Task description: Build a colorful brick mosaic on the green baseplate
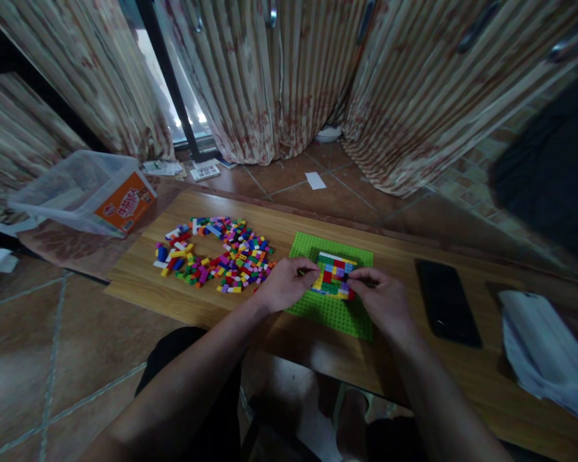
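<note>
A low block built of multicoloured toy bricks (pixel 331 287) stands on a green studded baseplate (pixel 334 321). My left hand (pixel 289 282) is at the block's left side, thumb and index finger pinched together against its edge. Whatever those fingertips hold, if anything, is hidden. From the other side my right hand (pixel 383 300) reaches over the block's right edge. Its thumb and index finger are closed around a small dark toy brick (pixel 345 278), touching the top of the block. Red, blue, green, yellow and white bricks show between the two hands.
Loose toy bricks (pixel 243 253) are spread on the wooden table (pixel 212 205) to the left. Beyond its left end sits a clear plastic bin (pixel 72 192) with an orange label. Rightward lie a black phone (pixel 447 301) and a white packet (pixel 544 340). Curtains (pixel 279 83) hang behind.
</note>
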`<action>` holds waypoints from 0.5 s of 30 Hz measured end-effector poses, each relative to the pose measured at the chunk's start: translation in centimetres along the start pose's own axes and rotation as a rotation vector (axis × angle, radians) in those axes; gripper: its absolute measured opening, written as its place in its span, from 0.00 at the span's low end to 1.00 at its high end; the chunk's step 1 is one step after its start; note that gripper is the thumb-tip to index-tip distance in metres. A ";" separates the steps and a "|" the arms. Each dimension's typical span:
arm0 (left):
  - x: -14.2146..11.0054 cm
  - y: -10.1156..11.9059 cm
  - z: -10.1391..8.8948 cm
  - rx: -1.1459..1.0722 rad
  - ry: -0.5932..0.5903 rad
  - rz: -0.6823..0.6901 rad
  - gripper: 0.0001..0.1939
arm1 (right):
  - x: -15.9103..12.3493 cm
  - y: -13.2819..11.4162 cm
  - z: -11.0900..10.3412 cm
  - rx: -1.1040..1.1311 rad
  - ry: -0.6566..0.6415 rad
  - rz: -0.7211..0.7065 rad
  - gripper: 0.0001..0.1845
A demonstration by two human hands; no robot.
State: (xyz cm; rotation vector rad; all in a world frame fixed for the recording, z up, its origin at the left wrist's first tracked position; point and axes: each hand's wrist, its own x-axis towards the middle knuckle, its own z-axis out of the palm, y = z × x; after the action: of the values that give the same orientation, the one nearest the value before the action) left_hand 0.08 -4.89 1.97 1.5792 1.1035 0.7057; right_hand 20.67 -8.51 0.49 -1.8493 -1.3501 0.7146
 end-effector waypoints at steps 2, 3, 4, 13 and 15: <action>0.0 -0.1 0.0 0.010 0.003 0.013 0.09 | 0.1 0.1 0.2 0.066 0.001 0.059 0.12; 0.0 -0.2 0.0 0.017 0.007 0.022 0.09 | 0.1 0.0 0.2 0.094 0.003 0.078 0.12; 0.1 -0.2 0.0 0.024 0.009 0.029 0.09 | 0.1 0.0 0.3 0.114 0.006 0.096 0.13; 0.1 -0.5 0.1 0.076 0.017 0.050 0.10 | -0.1 -1.3 0.4 0.182 0.041 0.208 0.11; 0.1 -0.6 0.1 0.079 0.015 0.048 0.10 | -0.1 -1.4 0.4 0.175 0.046 0.205 0.10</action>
State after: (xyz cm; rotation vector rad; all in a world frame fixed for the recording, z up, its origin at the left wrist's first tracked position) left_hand 0.06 -4.80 1.30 1.6744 1.1192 0.7142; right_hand 19.56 -8.22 1.42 -1.8665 -1.0434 0.8618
